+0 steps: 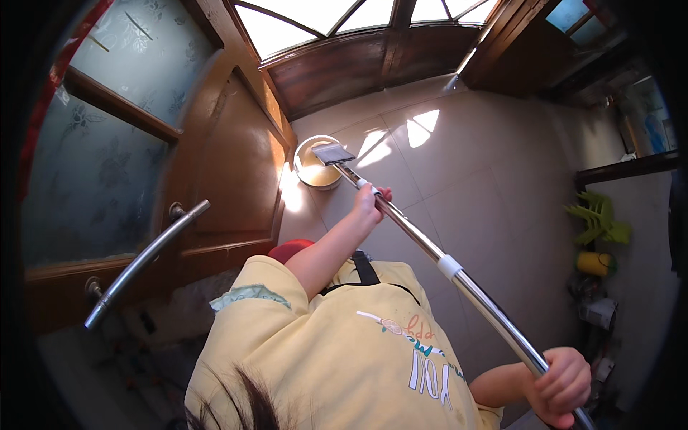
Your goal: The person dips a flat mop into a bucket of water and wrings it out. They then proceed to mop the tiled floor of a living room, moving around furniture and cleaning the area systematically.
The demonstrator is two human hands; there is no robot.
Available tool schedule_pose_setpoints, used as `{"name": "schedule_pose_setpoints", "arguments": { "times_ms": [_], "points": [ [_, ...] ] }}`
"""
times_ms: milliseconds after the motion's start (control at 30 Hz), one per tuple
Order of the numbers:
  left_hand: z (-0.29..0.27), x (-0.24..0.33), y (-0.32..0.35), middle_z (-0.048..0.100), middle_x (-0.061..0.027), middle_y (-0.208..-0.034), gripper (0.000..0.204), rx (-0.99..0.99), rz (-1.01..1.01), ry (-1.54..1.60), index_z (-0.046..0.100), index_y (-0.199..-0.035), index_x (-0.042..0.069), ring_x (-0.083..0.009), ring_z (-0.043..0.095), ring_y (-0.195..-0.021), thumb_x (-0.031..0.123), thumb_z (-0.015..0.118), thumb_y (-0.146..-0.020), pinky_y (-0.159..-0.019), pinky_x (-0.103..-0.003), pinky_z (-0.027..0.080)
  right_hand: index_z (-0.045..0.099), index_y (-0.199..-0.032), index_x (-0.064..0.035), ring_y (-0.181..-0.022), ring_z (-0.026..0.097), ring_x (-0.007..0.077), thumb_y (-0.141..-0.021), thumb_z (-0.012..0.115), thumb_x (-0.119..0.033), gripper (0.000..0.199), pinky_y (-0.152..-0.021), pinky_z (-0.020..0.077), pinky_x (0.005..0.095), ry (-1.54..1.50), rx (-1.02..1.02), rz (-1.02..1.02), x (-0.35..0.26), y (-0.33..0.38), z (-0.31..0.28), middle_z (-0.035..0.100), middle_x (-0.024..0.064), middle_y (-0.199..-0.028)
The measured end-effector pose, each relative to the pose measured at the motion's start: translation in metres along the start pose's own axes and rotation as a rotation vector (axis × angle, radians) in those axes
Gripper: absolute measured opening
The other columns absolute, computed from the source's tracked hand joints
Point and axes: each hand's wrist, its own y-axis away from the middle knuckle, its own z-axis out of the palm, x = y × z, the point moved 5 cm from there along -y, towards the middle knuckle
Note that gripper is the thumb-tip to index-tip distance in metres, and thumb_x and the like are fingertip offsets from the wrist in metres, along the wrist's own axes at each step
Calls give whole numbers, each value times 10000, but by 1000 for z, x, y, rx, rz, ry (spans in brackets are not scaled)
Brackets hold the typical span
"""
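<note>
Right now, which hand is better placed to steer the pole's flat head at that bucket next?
Probably the left hand. It grips the metal pole near the flat head, which overlaps the white bucket in view. The right hand grips it much farther back, so seems better suited to support.

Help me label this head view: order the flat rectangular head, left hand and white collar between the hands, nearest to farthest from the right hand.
From the right hand, along the silver pole:
1. White collar, up and left, between the hands.
2. Left hand, farther up-left.
3. Flat rectangular head, at the far end.
</note>
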Motion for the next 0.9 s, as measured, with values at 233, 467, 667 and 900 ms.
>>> {"name": "schedule_pose_setpoints", "arguments": {
  "times_ms": [233, 467, 667, 900],
  "points": [
    [41, -37, 103, 426, -97, -753, 161, -148, -147, 64, 261, -895, 31, -262, 514, -780, 161, 335, -836, -663, -351, 484, 346, -506, -96, -298, 339, 32, -768, 472, -149, 296, -324, 310, 126, 179, 178, 42, 58, 11, -22, 366, -2, -533],
    [58, -53, 135, 434, -98, -782, 208, -267, -188, 25, 241, -932, 30, -275, 522, -811, 208, 313, -852, -709, -363, 479, 291, -496, -114, -300, 268, 32, -801, 398, -180, 330, -321, 253, 141, 279, 308, 73, 79, 17, -37, 316, 1, -527],
    [62, -58, 146, 453, -118, -833, 216, -388, -222, -23, 281, -920, 4, -283, 500, -876, 205, 324, -852, -784, -366, 435, 242, -494, -136, -335, 214, 31, -840, 364, -248, 384, -344, 219, 143, 367, 543, 60, 66, 10, -39, 249, -19, -523],
    [61, -68, 152, 464, -174, -1005, 255, -592, -391, -105, 364, -979, -7, -267, 475, -947, 207, 362, -839, -897, -377, 333, 255, -495, -130, -385, 216, 48, -815, 435, -296, 403, -370, 193, 168, 442, 800, -10, 37, 6, -70, 244, -17, -505]
  ]
}}
